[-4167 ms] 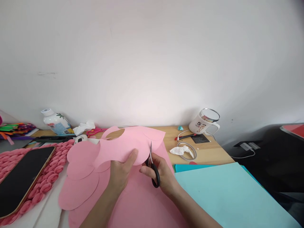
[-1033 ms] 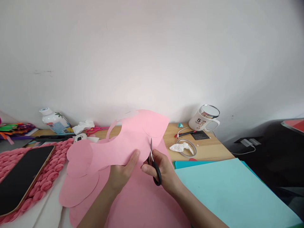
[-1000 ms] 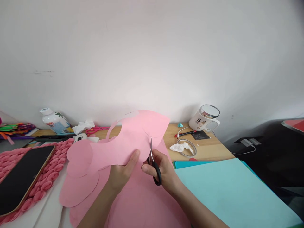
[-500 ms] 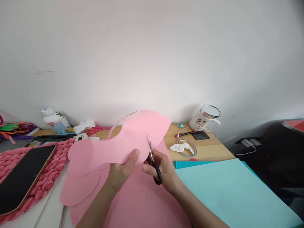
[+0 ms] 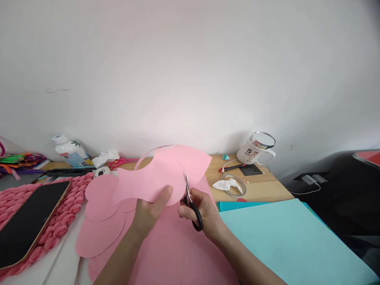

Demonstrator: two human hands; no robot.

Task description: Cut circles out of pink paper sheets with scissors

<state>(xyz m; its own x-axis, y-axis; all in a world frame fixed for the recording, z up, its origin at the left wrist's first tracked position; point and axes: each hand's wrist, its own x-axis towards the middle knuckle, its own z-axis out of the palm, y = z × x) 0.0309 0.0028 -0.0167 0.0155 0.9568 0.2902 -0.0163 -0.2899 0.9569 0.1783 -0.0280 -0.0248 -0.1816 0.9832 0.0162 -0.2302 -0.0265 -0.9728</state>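
A pink sheet of paper (image 5: 160,174) is held up off the table, its edge cut in curves, with a thin strip curling off its far left side. My left hand (image 5: 152,209) pinches its near edge, thumb on top and the other fingers hidden beneath. Black-handled scissors (image 5: 194,215) are in my right hand (image 5: 202,209), with fingers in the loops. Their blades sit at the paper's right part, beside a curved line on it. Rounded pink paper pieces (image 5: 101,233) lie overlapping under and left of the sheet, over more pink paper (image 5: 181,253).
Light blue paper (image 5: 285,233) lies to the right. Behind it are a white mug (image 5: 252,152), a coiled cable (image 5: 242,186) and a crumpled tissue (image 5: 227,184). To the left are a phone (image 5: 29,221) on a pink knitted mat (image 5: 67,206), a white bottle (image 5: 71,151) and pink scissors (image 5: 120,162).
The held paper has tilted slightly, its far edge dropping lower and its right tip shifting a little left. Both hands have barely moved.
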